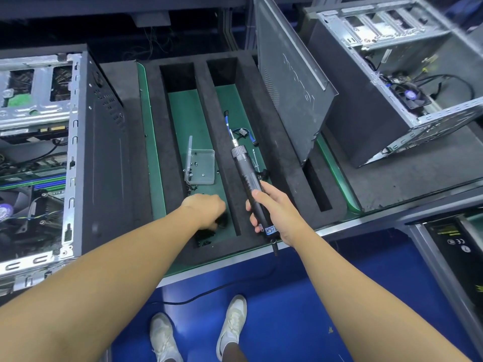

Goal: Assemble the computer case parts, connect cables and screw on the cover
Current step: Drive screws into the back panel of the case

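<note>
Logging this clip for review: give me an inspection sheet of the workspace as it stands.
Surface: green mat under a black foam tray with long slots.
Job's things: open computer case at left, another at right; side panel standing upright in the foam.
Clutter: clear plastic box, loose dark screws.
Grippers: right hand grips the electric screwdriver; left hand reaches into the screws.
Cables: blue cable in slot.
Surroundings: blue floor.
</note>
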The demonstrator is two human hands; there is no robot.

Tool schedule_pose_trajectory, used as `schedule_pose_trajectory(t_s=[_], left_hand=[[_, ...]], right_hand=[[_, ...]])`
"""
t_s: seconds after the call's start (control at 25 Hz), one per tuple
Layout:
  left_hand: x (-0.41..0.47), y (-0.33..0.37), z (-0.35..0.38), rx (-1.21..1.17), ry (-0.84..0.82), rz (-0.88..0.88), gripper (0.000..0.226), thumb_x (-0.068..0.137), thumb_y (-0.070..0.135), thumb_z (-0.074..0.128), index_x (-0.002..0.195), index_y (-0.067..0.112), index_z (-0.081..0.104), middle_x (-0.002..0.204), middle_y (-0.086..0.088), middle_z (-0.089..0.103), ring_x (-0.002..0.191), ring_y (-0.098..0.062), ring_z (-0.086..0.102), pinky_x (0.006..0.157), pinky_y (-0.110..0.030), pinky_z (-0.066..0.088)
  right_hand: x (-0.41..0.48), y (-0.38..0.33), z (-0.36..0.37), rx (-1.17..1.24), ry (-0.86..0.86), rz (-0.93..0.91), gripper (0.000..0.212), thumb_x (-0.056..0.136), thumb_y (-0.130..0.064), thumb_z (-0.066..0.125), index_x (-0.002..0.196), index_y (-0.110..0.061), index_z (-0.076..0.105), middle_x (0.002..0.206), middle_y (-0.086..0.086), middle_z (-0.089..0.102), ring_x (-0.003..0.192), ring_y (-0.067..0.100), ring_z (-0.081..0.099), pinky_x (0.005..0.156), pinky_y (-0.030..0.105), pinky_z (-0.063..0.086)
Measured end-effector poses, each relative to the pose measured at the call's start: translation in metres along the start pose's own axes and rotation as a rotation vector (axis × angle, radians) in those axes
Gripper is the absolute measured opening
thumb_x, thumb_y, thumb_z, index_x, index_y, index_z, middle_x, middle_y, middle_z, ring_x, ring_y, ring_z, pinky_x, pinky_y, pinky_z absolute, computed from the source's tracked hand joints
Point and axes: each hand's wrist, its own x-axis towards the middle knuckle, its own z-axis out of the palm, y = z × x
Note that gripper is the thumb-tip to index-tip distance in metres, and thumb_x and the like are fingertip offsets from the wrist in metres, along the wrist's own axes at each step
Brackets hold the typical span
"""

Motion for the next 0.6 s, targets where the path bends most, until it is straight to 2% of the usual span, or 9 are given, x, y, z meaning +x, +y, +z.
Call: schedule_pose_trajectory(t_s=[0.08, 0.16, 0.24, 0.28, 0.36, 0.44, 0.6], left_hand=[[0.001, -0.010, -0.012, -0.409, 0.149, -0.084, 0.013, 0.079, 0.023, 0.067, 0.080, 0.014, 0.058, 0.076, -0.003, 0.059, 0.068, -0.025, 0.060, 0.058, -0.031, 0.049], [-0.003, -0.024, -0.030, -0.959, 0.325, -0.184, 0.011, 0.080, 0.011, 0.067, 0.075, 0.013, 0.057, 0.070, -0.001, 0.067, 0.064, -0.019, 0.066, 0.059, -0.028, 0.053], [-0.015, -0.033, -0.048, -1.566, 0.485, -0.234, 0.013, 0.084, -0.001, 0.066, 0.080, 0.007, 0.057, 0.078, -0.014, 0.073, 0.071, -0.022, 0.074, 0.065, -0.032, 0.061], [-0.022, -0.038, -0.055, -1.749, 0.593, -0.245, 0.012, 0.085, -0.003, 0.067, 0.083, 0.005, 0.058, 0.083, -0.017, 0.074, 0.077, -0.024, 0.075, 0.068, -0.032, 0.062], [-0.034, -0.047, -0.067, -1.925, 0.768, -0.250, 0.013, 0.085, -0.001, 0.070, 0.089, 0.003, 0.059, 0.087, -0.018, 0.075, 0.083, -0.024, 0.075, 0.071, -0.029, 0.060], [-0.045, -0.053, -0.076, -1.972, 0.863, -0.226, 0.015, 0.084, 0.000, 0.073, 0.094, 0.002, 0.061, 0.087, -0.016, 0.075, 0.086, -0.023, 0.075, 0.072, -0.027, 0.059], [-0.057, -0.065, -0.085, -2.028, 0.884, -0.123, 0.019, 0.083, 0.000, 0.074, 0.101, 0.002, 0.067, 0.093, -0.017, 0.075, 0.092, -0.025, 0.074, 0.078, -0.026, 0.059]], right_hand=[[-0.001, -0.001, -0.002, -0.013, -0.006, 0.019, 0.038, 0.103, -0.029, 0.054, 0.140, -0.019, 0.052, 0.089, 0.009, 0.062, 0.060, 0.022, 0.052, 0.051, 0.033, 0.046], [-0.004, -0.006, -0.002, -0.040, -0.039, 0.017, 0.035, 0.102, -0.030, 0.054, 0.137, -0.024, 0.055, 0.089, 0.008, 0.062, 0.060, 0.022, 0.052, 0.051, 0.032, 0.045], [-0.007, -0.014, -0.001, -0.071, -0.077, 0.005, 0.028, 0.100, -0.031, 0.055, 0.128, -0.029, 0.062, 0.088, 0.007, 0.063, 0.060, 0.022, 0.053, 0.050, 0.032, 0.046], [-0.008, -0.020, 0.001, -0.082, -0.086, 0.003, 0.027, 0.099, -0.032, 0.056, 0.125, -0.031, 0.064, 0.088, 0.007, 0.064, 0.060, 0.022, 0.053, 0.051, 0.032, 0.046], [-0.012, -0.031, 0.005, -0.111, -0.097, 0.005, 0.025, 0.100, -0.032, 0.056, 0.123, -0.035, 0.065, 0.088, 0.007, 0.065, 0.061, 0.022, 0.055, 0.051, 0.033, 0.048], [-0.017, -0.042, 0.010, -0.142, -0.112, 0.001, 0.024, 0.101, -0.030, 0.055, 0.121, -0.039, 0.066, 0.087, 0.006, 0.066, 0.062, 0.022, 0.056, 0.052, 0.034, 0.048], [-0.023, -0.062, 0.019, -0.233, -0.147, -0.005, 0.021, 0.101, -0.030, 0.056, 0.117, -0.038, 0.066, 0.087, 0.005, 0.066, 0.061, 0.024, 0.055, 0.051, 0.033, 0.047]])
